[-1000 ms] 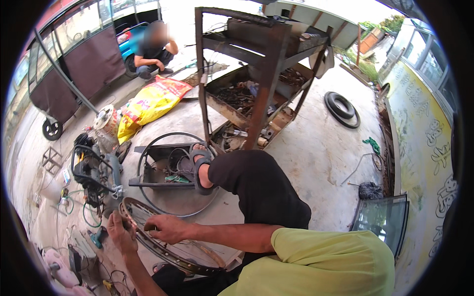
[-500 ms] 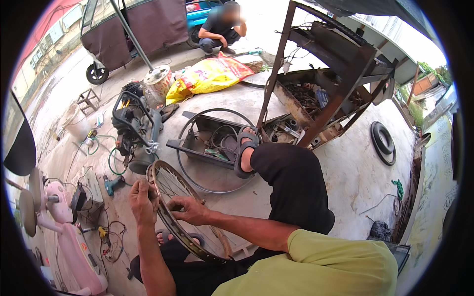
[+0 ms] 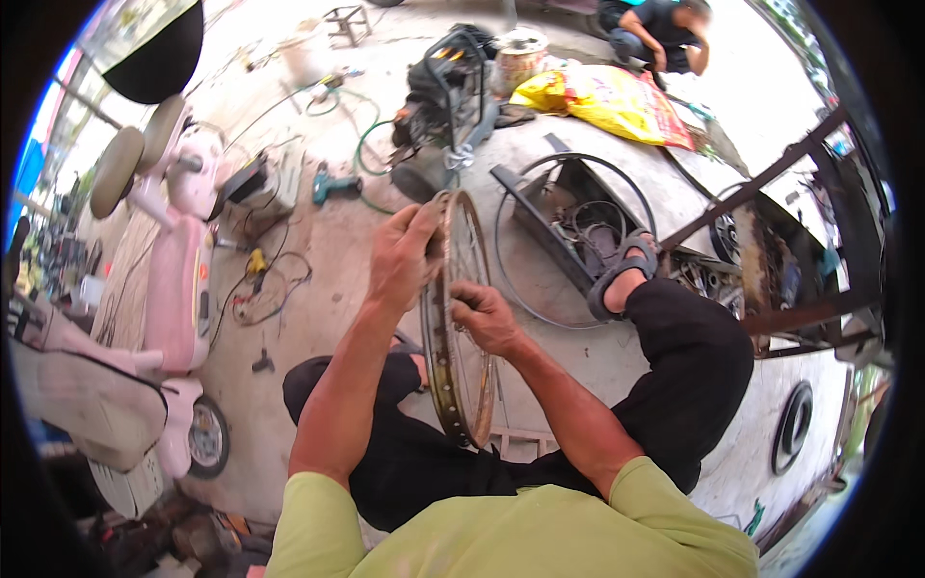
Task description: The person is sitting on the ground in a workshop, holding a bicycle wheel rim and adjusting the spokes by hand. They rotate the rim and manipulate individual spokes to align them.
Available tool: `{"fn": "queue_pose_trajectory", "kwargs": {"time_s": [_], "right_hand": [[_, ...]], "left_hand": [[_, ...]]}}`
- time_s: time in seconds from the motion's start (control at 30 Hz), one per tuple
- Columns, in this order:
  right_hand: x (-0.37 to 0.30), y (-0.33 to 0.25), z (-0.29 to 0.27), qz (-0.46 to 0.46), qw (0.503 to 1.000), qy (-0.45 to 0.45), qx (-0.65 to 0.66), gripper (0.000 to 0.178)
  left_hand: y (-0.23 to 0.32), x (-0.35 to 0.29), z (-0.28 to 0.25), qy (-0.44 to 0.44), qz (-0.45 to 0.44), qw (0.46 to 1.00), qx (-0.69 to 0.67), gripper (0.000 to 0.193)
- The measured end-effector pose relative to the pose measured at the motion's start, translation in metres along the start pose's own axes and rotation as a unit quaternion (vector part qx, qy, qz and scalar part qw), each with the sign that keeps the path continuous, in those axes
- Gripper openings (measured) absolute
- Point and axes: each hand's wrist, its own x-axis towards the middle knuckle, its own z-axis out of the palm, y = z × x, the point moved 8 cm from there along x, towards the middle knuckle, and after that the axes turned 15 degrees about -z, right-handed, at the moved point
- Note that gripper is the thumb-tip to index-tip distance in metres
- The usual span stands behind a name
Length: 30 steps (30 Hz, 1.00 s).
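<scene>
A rusty spoked wheel rim (image 3: 441,371) stands upright between my legs, seen almost edge-on, with small holes along its outer face. My left hand (image 3: 397,258) is closed on the upper left of the rim, thumb and fingers pinched at its edge. On the other side, my right hand (image 3: 489,320) is curled at the rim's inner side by the spokes. Its fingertips are pressed together, and whatever they hold is too small to make out.
A black metal trough (image 3: 549,197) with cables lies ahead, a thin hoop around it, my sandalled foot at its edge. Beyond are a compressor (image 3: 434,116) and a yellow sack (image 3: 617,101); a person squats behind. Left: a drill (image 3: 332,185), pink scooter (image 3: 178,289). Right: rusty frame (image 3: 800,323), tyre (image 3: 792,427).
The view has turned left, bringing more of the pink scooter in. The rim now appears more edge-on. Both hands remain at it, the left at the edge and the right by the spokes.
</scene>
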Motion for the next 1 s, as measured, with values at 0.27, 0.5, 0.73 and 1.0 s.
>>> {"fn": "queue_pose_trajectory", "kwargs": {"time_s": [0.27,0.5,0.73,1.0], "right_hand": [[0.004,0.007,0.004,0.009,0.998,0.012,0.067,0.015],[0.004,0.015,0.005,0.047,0.997,-0.017,0.055,0.014],[0.004,-0.007,0.014,0.011,0.995,-0.005,0.104,0.015],[-0.003,0.001,-0.001,0.051,0.997,-0.031,0.045,0.018]], "left_hand": [[0.004,-0.002,-0.002,-0.027,0.004,0.999,-0.037,0.036],[0.002,-0.004,-0.008,-0.028,0.005,0.999,-0.045,0.036],[0.001,-0.006,-0.002,-0.02,-0.011,0.999,-0.041,0.037],[0.001,-0.006,0.01,-0.037,-0.011,0.998,-0.043,0.036]]}}
